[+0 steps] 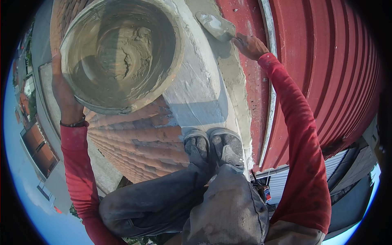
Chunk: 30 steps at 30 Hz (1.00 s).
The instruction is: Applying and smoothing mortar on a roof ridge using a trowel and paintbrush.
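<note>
My left hand (65,87) grips the left rim of a wide round bucket (179,45), its fingers partly hidden behind the wall. Wet grey mortar (132,57) lies in the bucket and smears its inner sides. At the upper right, my right hand (251,46) is closed round the handle of a trowel (216,26). The trowel's blade is coated with mortar and sits over a strip of fresh mortar (234,77). That strip runs along the joint between the pale wall top and the red metal roofing.
Both my sandalled feet (212,143) stand on the narrow wall top (196,90). Clay roof tiles (134,143) slope away on the left. Ribbed red metal roofing (318,61) lies on the right, with a pale metal strip (270,98) along it. Lower roofs and sky show beyond the edges.
</note>
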Tool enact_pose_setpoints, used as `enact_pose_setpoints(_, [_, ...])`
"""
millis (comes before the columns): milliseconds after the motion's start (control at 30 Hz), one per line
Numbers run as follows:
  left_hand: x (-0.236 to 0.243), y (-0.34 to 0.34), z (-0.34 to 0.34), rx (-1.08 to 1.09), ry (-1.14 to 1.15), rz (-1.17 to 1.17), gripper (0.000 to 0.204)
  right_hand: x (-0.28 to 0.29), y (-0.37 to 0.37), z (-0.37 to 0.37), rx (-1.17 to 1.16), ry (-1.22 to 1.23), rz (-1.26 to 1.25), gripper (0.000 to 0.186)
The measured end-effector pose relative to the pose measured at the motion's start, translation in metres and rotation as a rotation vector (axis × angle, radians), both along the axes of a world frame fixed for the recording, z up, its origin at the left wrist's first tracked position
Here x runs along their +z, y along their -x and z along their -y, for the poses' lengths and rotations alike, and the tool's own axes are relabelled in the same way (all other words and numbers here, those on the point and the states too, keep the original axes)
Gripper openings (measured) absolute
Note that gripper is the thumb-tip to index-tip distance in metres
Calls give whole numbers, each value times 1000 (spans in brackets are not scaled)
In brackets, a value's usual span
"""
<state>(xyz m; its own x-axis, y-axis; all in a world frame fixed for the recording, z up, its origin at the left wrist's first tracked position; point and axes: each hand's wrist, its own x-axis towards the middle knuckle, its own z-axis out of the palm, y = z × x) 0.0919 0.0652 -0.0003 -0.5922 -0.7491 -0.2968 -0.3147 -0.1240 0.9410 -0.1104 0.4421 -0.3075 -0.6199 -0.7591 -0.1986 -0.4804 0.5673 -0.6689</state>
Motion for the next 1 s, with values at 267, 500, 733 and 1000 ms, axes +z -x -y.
enact_pose_setpoints(267, [3, -8, -8, 26, -39, -50, 43, -36, -76, -116, 155, -327, 26, 29])
enact_pose_setpoints(500, [0, -6, -4, 34, -16, -26, 48, -60, -133, -205, 323, -436, -155, 27])
enact_pose_setpoints(733, [-1, -7, 14, -15, -73, -3, 47, -58, 6, -136, 462, -413, -484, 38])
enact_pose_setpoints(1000, [-3, -26, 9, 43, -72, -47, 48, -38, 28, -90, 270, -373, -241, 37])
